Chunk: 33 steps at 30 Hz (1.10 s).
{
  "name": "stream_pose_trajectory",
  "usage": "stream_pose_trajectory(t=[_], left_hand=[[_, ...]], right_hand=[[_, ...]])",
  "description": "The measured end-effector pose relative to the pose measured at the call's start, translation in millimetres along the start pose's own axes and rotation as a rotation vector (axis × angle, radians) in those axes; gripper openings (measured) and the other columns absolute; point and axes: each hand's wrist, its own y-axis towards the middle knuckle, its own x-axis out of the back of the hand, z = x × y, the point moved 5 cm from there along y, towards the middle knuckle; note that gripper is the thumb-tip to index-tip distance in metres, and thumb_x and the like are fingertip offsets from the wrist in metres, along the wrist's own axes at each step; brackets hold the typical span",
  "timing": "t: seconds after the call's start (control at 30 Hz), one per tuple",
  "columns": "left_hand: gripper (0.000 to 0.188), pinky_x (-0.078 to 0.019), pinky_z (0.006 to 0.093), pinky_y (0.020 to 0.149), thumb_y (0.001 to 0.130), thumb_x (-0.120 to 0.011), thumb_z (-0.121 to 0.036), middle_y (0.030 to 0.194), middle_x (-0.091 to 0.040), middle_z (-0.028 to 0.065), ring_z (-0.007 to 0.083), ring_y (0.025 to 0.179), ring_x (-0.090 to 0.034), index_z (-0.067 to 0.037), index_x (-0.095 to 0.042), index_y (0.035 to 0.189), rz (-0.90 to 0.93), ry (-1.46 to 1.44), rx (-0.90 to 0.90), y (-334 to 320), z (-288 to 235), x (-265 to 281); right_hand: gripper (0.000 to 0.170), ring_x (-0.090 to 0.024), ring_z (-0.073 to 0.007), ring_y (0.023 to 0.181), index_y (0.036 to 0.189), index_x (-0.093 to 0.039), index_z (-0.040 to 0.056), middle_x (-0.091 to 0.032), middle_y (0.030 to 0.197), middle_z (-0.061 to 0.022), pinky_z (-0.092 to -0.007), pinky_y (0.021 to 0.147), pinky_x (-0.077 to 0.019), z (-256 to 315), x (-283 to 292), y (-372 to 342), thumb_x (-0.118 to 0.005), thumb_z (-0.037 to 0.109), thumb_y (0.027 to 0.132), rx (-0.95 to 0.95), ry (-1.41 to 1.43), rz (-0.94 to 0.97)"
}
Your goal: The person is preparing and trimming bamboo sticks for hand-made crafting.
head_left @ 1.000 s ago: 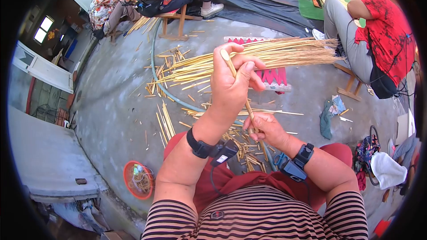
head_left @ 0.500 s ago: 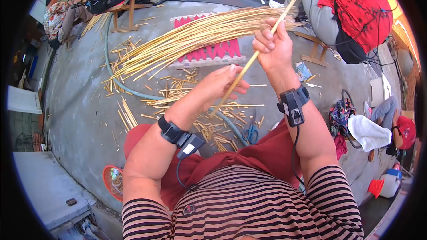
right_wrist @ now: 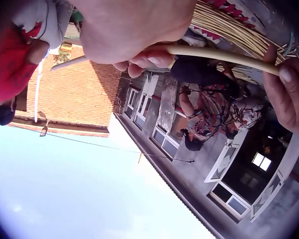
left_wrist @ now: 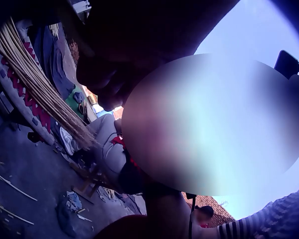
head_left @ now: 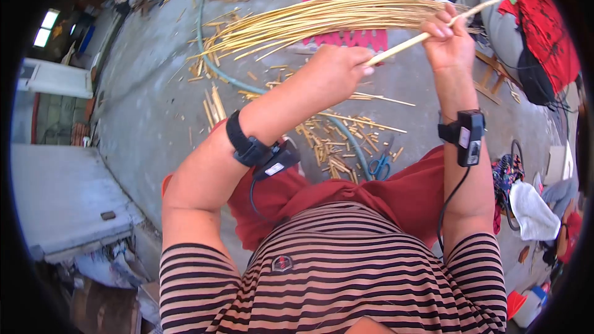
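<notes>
Seeing hose curving past the left end of the straw bundle. Observing left grip just below bundle's middle in head view, pinching one end of a pale stalk. Finding cut pieces and scissors lying farther below bundle. Tracing stalk slanting up across bundle's right end, with right grip there curling fingers round it.

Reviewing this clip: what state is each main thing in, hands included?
left hand, pinching the stalk near one end
right hand, gripping it farther along
stalk, held up, one end projecting past the right hand
bundle, lying across the pink rack
offcuts, scattered on the ground
scissors, lying down, blades too small to judge
white door, open
</notes>
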Motion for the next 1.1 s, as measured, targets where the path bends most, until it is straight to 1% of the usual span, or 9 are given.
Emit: stream_pose_trajectory(t=[0.1, 0.13, 0.2, 0.27, 0.4, 0.47, 0.67, 0.97, 1.1], left_hand=[[0.021, -0.0446, 0.0330, 0.056, 0.087, -0.056, -0.016, 0.062, -0.053, 0.0079, 0.0193, 0.057, -0.052, -0.003, -0.061, 0.103, 0.073, 0.029, 0.072, -9.4, -13.6, 20.1], [0.023, -0.0444, 0.0323, 0.056, 0.087, -0.056, -0.016, 0.062, -0.053, 0.0072, 0.0180, 0.058, -0.052, -0.003, -0.060, 0.105, 0.127, 0.031, 0.128, -13.8, -19.3, 29.5], [0.027, -0.0420, 0.0284, 0.053, 0.089, -0.054, -0.016, 0.064, -0.053, 0.0033, 0.0129, 0.058, -0.049, -0.003, -0.058, 0.112, 0.103, 0.023, 0.203, -29.2, -18.5, 61.0], [0.031, -0.0360, 0.0218, 0.048, 0.090, -0.051, -0.016, 0.068, -0.051, -0.0032, 0.0058, 0.057, -0.044, -0.004, -0.057, 0.119, -0.075, -0.082, 0.386, -65.2, -2.5, 115.0], [0.032, -0.0279, 0.0164, 0.045, 0.092, -0.046, -0.014, 0.071, -0.045, -0.0069, 0.0012, 0.056, -0.037, -0.008, -0.056, 0.122, -0.438, -0.295, 0.805, -198.1, 55.4, 194.4], [0.031, -0.0324, 0.0180, 0.046, 0.090, -0.047, -0.010, 0.071, -0.047, -0.0058, 0.0029, 0.057, -0.041, -0.009, -0.058, 0.119, -0.584, -0.271, 0.987, -294.5, 102.8, 197.2], [0.034, -0.0404, 0.0232, 0.051, 0.081, -0.055, 0.003, 0.075, -0.057, 0.0004, 0.0088, 0.058, -0.049, -0.006, -0.059, 0.114, -0.847, -0.400, 1.375, -552.7, 209.2, 68.4], [0.044, -0.0357, 0.0259, 0.042, 0.077, -0.048, 0.013, 0.072, -0.057, 0.0062, 0.0117, 0.048, -0.047, -0.003, -0.056, 0.117, -1.046, -0.375, 1.676, -594.7, 276.3, -48.7], [0.041, -0.0477, 0.0298, 0.061, 0.076, -0.053, 0.011, 0.087, -0.065, 0.0083, 0.0157, 0.071, -0.060, -0.005, -0.061, 0.113, -1.035, -0.302, 1.724, -609.9, 320.7, -63.0]], right_hand=[[0.036, -0.037, -0.0133, 0.057, 0.103, -0.048, -0.0026, -0.039, 0.074, -0.0062, -0.0281, 0.055, -0.0356, -2.0, -11.2, 1.1, -0.030, 0.029, 0.099, -0.048, 0.084, 0.102], [0.037, -0.053, -0.0219, 0.080, 0.117, -0.044, -0.0026, -0.051, 0.094, -0.0157, -0.0348, 0.073, -0.0464, -15.1, -32.7, -5.3, -0.033, 0.027, 0.099, -0.158, 0.095, 0.403], [0.043, -0.048, -0.0324, 0.116, 0.131, -0.036, -0.0020, -0.045, 0.126, -0.0246, -0.0439, 0.099, -0.0403, -21.0, -50.0, -21.1, -0.035, 0.027, 0.098, 0.044, -0.494, -0.053], [0.049, -0.033, -0.0363, 0.131, 0.136, -0.029, -0.0019, -0.031, 0.140, -0.0256, -0.0473, 0.110, -0.0271, -31.4, -56.1, -31.4, -0.036, 0.028, 0.098, -0.219, -0.490, 0.040], [0.044, -0.059, -0.0243, 0.105, 0.131, -0.039, -0.0019, -0.054, 0.121, -0.0200, -0.0346, 0.088, -0.0504, -15.1, -6.8, -23.5, -0.043, 0.024, 0.097, -0.546, -0.434, 0.293], [0.040, -0.062, -0.0189, 0.093, 0.128, -0.043, -0.0011, -0.059, 0.111, -0.0159, -0.0292, 0.077, -0.0524, 1.3, 17.0, -22.6, -0.045, 0.023, 0.096, -0.490, -0.548, 0.133], [0.033, -0.062, -0.0129, 0.076, 0.123, -0.049, 0.0010, -0.063, 0.096, -0.0104, -0.0226, 0.063, -0.0506, 24.7, 51.4, -41.5, -0.047, 0.020, 0.096, -0.423, -0.692, -0.119], [0.028, -0.064, -0.0139, 0.073, 0.117, -0.053, 0.0014, -0.065, 0.092, -0.0108, -0.0224, 0.062, -0.0534, 18.0, 76.0, -56.2, -0.048, 0.019, 0.095, -0.464, -0.808, -0.272], [0.029, -0.063, -0.0111, 0.071, 0.117, -0.052, 0.0014, -0.065, 0.090, -0.0089, -0.0216, 0.061, -0.0527, 2.1, 70.2, -57.9, -0.048, 0.020, 0.095, -0.479, -0.853, -0.265]])
